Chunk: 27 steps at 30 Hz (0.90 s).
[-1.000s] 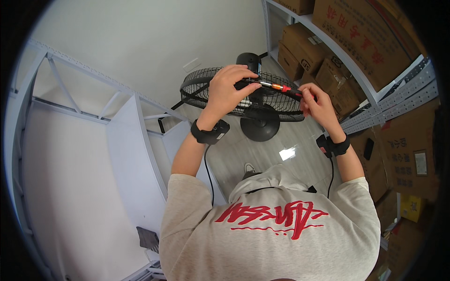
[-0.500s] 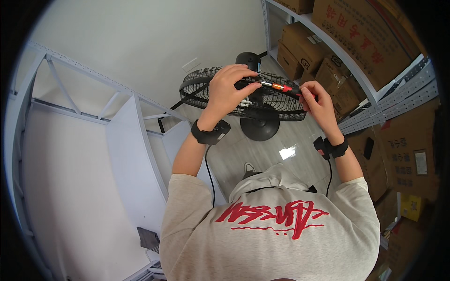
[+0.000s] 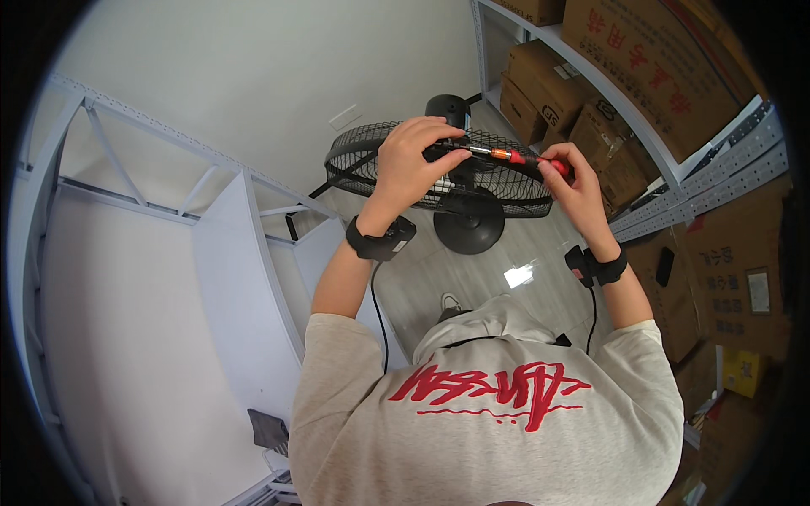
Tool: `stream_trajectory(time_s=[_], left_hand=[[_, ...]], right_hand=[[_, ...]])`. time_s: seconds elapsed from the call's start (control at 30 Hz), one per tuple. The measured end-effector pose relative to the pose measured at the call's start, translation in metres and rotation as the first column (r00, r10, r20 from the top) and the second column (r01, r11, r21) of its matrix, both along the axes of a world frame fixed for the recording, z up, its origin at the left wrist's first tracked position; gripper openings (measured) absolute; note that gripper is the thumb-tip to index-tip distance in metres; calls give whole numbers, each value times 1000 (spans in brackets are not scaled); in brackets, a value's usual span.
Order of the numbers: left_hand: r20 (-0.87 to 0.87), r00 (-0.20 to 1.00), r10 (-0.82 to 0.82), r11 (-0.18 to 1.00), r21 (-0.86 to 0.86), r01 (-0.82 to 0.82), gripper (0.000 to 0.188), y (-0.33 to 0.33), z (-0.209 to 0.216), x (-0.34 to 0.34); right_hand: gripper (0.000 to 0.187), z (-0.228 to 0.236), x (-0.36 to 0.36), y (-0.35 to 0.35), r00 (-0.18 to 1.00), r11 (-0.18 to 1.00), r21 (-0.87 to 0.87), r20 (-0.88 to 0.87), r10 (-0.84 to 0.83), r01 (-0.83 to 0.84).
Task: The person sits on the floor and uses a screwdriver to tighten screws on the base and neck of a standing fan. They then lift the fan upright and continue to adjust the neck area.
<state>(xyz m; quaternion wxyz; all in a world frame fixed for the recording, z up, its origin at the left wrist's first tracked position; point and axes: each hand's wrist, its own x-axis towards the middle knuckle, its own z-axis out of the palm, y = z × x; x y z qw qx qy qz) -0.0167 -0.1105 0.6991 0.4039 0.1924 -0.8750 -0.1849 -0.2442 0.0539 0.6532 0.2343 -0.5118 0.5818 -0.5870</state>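
My right hand [image 3: 576, 181] is closed on the red-and-black handle of a screwdriver [image 3: 521, 158], thumb and fingers near the handle's end. The screwdriver lies almost level, its metal shaft pointing left to my other hand. Fingers bent, my left hand [image 3: 412, 160] closes around a dark part by the tip; my fingers hide what exactly it grips. Just beneath both hands is a black fan [image 3: 469, 221], with a round wire guard tilted toward me and a round base on the floor. The screw or fitting at the tip cannot be made out.
White metal shelving [image 3: 245, 253] runs along the left. On the right, a rack [image 3: 666, 181] carries cardboard boxes [image 3: 540, 80], and more cartons [image 3: 734, 270] stand below. Black bands with small devices [image 3: 384, 239] and cables are on both my wrists. A pale wall closes off the far side.
My right fingers have changed their grip on the screwdriver handle, and more of its red and black body now shows. My left hand stays nearly in place.
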Motion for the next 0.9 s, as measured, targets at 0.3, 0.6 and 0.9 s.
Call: stream_trajectory(time_s=[0.3,0.6,0.9], left_hand=[[0,1000,13,1000,-1,-13,28,1,-1,2],[6,1000,19,1000,4,-19,28,1,-2,2],[6,1000,21,1000,4,-21,28,2,-3,2]], right_hand=[[18,17,2,4,969,937,338,248,-2,-84],[22,-5,-2,-1,956,992,115,295,7,-43],[18,-5,7,-8,996,982,-170,51,-71,79]])
